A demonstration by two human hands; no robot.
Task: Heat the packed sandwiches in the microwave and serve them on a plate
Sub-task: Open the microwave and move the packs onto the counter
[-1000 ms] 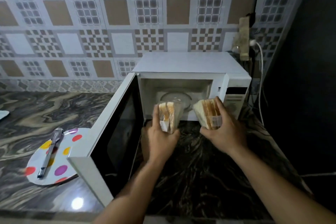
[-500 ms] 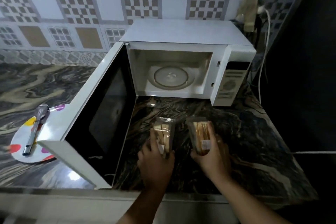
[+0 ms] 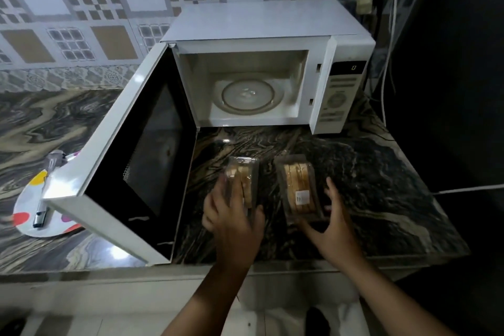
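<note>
Both hands reach forward over the counter (image 3: 368,172) in front of the open microwave (image 3: 272,68). My left hand (image 3: 234,215) lies over the left sandwich pack (image 3: 242,177), fingers curled round its near end, grasping it. My right hand (image 3: 331,222) spreads beside the right sandwich pack (image 3: 298,188), fingers straight and splayed, thumb touching its near end, released. Both packs rest on the counter, side by side, apart. I see the spotted plate (image 3: 24,215) left of the microwave door (image 3: 136,161), partly hidden, with a utensil (image 3: 41,217) on it.

Patterned tile wall (image 3: 90,8), dark marbled countertop (image 3: 368,185), dim light
</note>
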